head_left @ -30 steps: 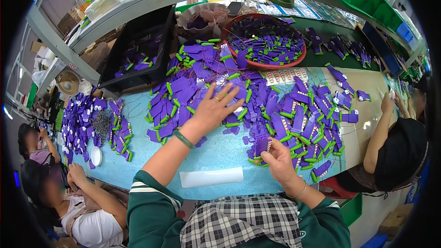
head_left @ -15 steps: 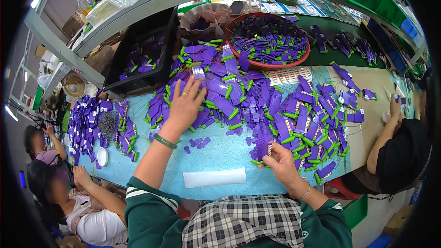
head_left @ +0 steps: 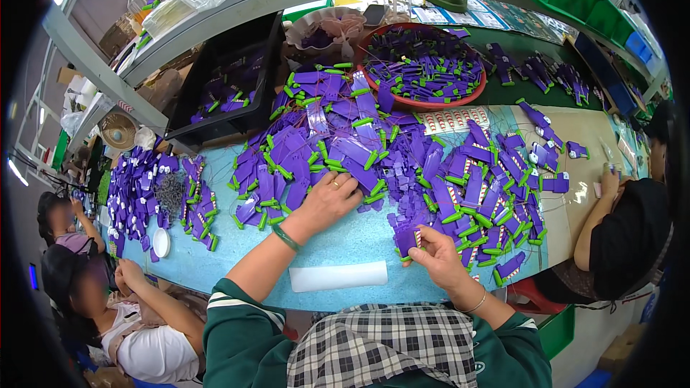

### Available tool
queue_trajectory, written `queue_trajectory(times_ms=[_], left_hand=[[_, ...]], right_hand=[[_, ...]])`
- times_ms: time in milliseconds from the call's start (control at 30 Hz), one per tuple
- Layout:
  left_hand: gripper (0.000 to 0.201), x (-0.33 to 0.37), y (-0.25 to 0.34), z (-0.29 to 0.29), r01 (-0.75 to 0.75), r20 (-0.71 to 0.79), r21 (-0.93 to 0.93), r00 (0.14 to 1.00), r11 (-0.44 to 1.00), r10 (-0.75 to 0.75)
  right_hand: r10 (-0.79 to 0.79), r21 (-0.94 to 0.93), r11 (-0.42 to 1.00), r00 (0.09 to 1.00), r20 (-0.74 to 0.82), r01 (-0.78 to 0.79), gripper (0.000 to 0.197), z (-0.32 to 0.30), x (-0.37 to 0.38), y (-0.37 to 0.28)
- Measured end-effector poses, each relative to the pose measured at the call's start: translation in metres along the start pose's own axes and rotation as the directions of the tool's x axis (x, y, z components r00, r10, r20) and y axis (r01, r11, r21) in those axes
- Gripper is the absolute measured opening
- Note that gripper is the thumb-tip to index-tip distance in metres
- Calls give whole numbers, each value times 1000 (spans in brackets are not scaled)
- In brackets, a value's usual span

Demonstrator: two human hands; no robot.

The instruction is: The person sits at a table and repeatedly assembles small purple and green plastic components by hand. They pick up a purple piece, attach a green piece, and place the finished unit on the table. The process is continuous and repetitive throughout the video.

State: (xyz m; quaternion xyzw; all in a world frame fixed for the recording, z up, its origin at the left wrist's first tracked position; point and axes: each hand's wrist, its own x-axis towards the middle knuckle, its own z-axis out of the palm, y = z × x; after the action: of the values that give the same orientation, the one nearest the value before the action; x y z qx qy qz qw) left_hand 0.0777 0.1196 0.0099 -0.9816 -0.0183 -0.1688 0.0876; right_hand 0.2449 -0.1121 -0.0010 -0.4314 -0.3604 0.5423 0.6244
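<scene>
A flat purple piece with a bright green end and a red-and-white striped side [head_left: 407, 239] is held over the near right part of the pale blue table surface [head_left: 410, 289], pinched between the thumb and fingers of the right hand [head_left: 440, 257]. The left hand [head_left: 332, 205] is laid, fingers bent, at the near edge of a heap of purple, green-ended pieces [head_left: 287, 140]; whether anything is gripped there cannot be told. Thin reddish wires [head_left: 338, 106] are threaded through that heap, so a wire could be snagged or pulled loose if a piece were tugged out. The held piece could be lost among the similar striped pieces [head_left: 474, 190] spread beside it if the pinch were loosened. Near the table's front edge, a plain white rectangular strip [head_left: 338, 276] could be knocked by a forearm. Toward the far edge, a white sheet with red printed marks [head_left: 458, 118] is seen; its marks are too small to be read, and no brand can be made out.
</scene>
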Motion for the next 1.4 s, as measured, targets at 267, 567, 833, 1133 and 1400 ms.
queue_trajectory(times_ms=[267, 567, 833, 1133, 1400], left_hand=[[22, -12, 59, -54, 423, 180, -772, 861, 475, -475], [24, -38, 115, -64, 314, 404, -913, 621, -259, -671], [19, -38, 123, -43, -115, 366, -865, 521, -488, -771], [18, -50, 119, -43, -58, 408, -854, 541, -517, -735], [20, -55, 114, -47, 16, 350, -913, 542, -407, -764]], right_hand=[[-99, -146, 983, 992, 83, 110, 30, 16, 14, -25], [20, 86, 996, 995, 102, -29, 22, 48, 24, 2], [74, 147, 987, 996, -48, -66, 29, 50, 15, 1], [-350, -668, 678, 934, 73, 307, 46, 55, 9, -15], [-390, -770, 526, 907, 159, 361, 52, 50, 10, -18]])
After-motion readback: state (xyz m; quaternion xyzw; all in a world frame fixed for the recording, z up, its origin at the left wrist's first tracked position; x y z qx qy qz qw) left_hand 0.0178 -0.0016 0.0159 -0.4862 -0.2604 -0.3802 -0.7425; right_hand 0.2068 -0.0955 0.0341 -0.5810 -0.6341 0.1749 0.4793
